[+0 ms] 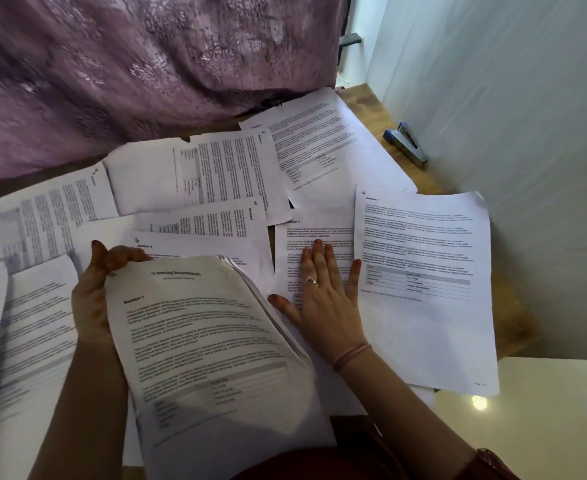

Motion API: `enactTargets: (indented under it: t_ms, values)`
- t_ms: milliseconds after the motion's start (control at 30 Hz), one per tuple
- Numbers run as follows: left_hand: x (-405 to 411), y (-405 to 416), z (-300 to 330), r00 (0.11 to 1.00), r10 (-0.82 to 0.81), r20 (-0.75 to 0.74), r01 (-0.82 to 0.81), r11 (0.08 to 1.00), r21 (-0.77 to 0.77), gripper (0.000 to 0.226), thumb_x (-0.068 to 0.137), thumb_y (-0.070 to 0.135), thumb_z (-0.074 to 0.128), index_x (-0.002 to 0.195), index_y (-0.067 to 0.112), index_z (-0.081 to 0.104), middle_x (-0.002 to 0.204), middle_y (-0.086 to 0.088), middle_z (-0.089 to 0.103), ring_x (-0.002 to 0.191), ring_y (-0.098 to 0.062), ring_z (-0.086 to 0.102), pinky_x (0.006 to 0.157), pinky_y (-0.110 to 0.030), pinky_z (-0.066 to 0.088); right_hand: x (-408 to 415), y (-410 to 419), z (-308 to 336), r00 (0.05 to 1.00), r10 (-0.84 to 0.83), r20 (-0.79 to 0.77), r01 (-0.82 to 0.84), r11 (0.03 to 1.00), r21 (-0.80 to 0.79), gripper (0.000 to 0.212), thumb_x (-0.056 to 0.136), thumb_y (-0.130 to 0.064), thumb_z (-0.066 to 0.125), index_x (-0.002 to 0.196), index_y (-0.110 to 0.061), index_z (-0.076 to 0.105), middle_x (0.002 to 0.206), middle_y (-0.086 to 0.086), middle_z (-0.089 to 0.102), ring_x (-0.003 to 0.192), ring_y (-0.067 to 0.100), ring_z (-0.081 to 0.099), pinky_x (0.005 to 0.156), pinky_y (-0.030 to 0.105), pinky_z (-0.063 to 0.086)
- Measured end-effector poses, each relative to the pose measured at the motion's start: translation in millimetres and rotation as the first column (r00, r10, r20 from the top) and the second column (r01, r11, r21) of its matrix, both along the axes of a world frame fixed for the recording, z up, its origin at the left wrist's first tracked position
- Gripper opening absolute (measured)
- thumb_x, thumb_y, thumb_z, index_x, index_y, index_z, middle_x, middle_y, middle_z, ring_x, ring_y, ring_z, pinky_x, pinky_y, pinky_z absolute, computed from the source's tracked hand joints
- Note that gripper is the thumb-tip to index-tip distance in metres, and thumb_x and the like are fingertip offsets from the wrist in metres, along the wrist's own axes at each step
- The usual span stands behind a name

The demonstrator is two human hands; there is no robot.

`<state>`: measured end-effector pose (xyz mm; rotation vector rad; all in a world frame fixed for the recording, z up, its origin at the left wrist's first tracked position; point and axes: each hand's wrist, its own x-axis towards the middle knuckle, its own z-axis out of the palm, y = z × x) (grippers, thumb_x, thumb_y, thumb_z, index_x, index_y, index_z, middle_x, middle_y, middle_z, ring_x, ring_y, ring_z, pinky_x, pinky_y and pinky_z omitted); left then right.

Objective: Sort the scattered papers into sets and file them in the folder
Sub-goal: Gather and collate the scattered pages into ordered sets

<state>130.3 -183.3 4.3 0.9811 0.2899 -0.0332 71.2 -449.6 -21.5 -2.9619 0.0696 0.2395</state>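
Head view: sorting step in hand. Left hand (pixel 89 299) pinching gathered stack (pixel 212 344), Section 1 on top, raised over loose papers (pixel 195 174) strewn across table (pixel 385 109). Right hand (pixel 323 296) flat, fingers spread, pressing Section 4 sheet (pixel 314 233). Probable next: slide that sheet clear, lift an edge. Folder unseen.

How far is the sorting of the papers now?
Partly done: the left hand holds a gathered stack with a Section 1 page on top. In hand: the right hand lies flat on a Section 4 sheet. Left: many loose sheets, such as Section 7; no folder is visible.
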Motion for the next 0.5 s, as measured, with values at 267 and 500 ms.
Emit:
enactTargets:
  t_ms: [267,500]
  values:
    - [-8,8,4,0.994,-0.105,0.021,0.106,0.948,-0.299,0.045,0.106,0.037,0.034,0.072,0.012,0.049,0.074,-0.006,0.061,0.075,-0.022,0.064,0.078,-0.031,0.053,-4,3,5,0.994,0.01,0.111,-0.022,0.994,0.103,0.081,0.092,-0.066,0.023,0.153,-0.013,0.015,0.162,0.006,0.003,0.149,0.022,-0.004,0.107,0.043,-0.032]
    - [-19,34,7,0.986,-0.136,0.098,0.165,0.889,-0.426,0.039,0.108,0.041,0.017,0.077,0.019,0.024,0.078,-0.015,0.051,0.081,-0.034,0.057,0.078,-0.043,0.043,1,30,17,0.965,-0.108,0.241,0.011,0.928,0.372,0.05,0.091,-0.039,0.059,0.135,-0.015,0.052,0.134,0.005,0.052,0.126,0.025,0.045,0.105,0.044,0.027]
